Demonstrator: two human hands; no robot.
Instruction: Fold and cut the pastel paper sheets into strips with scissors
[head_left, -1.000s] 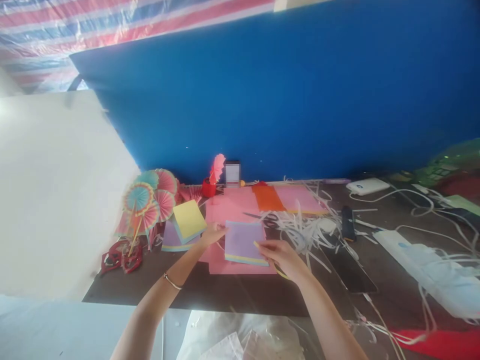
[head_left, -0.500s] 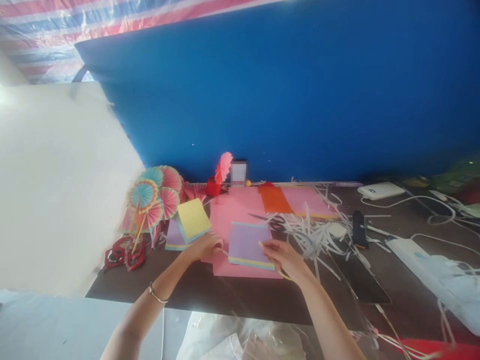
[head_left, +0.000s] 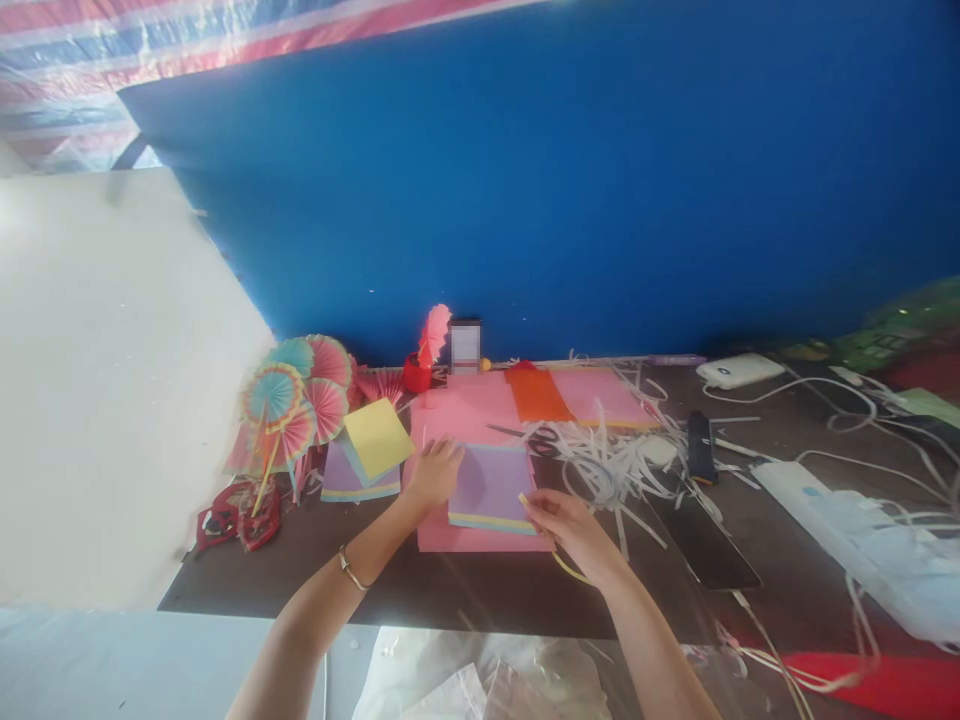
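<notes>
A purple square of paper [head_left: 491,485] with yellow and blue bands along its lower edge lies on pink paper sheets [head_left: 480,543]. My left hand [head_left: 437,473] rests at its left side, fingers stretched out over the paper's edge. Pinched in my right hand [head_left: 562,522] is a thin yellow paper strip [head_left: 571,570], whose tip shows above the fingers at the purple square's right edge. Left of my left hand, a yellow square [head_left: 377,440] with blue edging overlaps another purple one [head_left: 337,477].
Scissors [head_left: 541,440] and a heap of white paper strips [head_left: 611,465] lie right of the squares. Pleated paper fans [head_left: 274,398] stand at left. A phone [head_left: 709,550], a power strip [head_left: 814,520] and cables occupy the right. A blue panel [head_left: 525,200] rises behind.
My left hand first drew back from the purple square toward the left, then came forward onto its left edge with fingers extended. My right hand keeps its pinch on the yellow strip.
</notes>
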